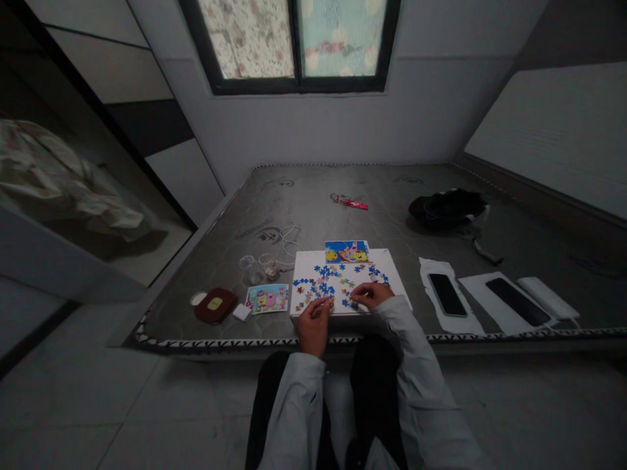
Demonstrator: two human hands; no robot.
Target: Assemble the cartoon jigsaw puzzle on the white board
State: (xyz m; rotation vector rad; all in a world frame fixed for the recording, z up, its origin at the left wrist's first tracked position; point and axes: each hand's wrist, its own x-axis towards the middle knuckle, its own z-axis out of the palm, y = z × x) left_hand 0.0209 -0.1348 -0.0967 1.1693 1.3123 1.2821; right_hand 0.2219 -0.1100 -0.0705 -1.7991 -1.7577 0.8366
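Loose jigsaw pieces [321,287], mostly blue with some yellow and pink, lie scattered over a white box [396,287]. At the box's near edge, my left hand [313,324] has thumb and fingers closed in a pinch, with a small yellowish jigsaw piece at the tips. My right hand [373,295] reaches in over the right half, its fingers pinched low among blue pieces. Whatever sits between those fingertips is too small to make out. A blue cartoon picture card [347,252] rests at the box's far edge.
Left of the box lie another cartoon card [267,298], a white square item [241,312], a brown case [215,305] and clear plastic cups [251,267]. To the right are a phone [447,295], a second dark slab [518,302] and a black bag [448,207]. A red wrapper [350,202] lies farther back.
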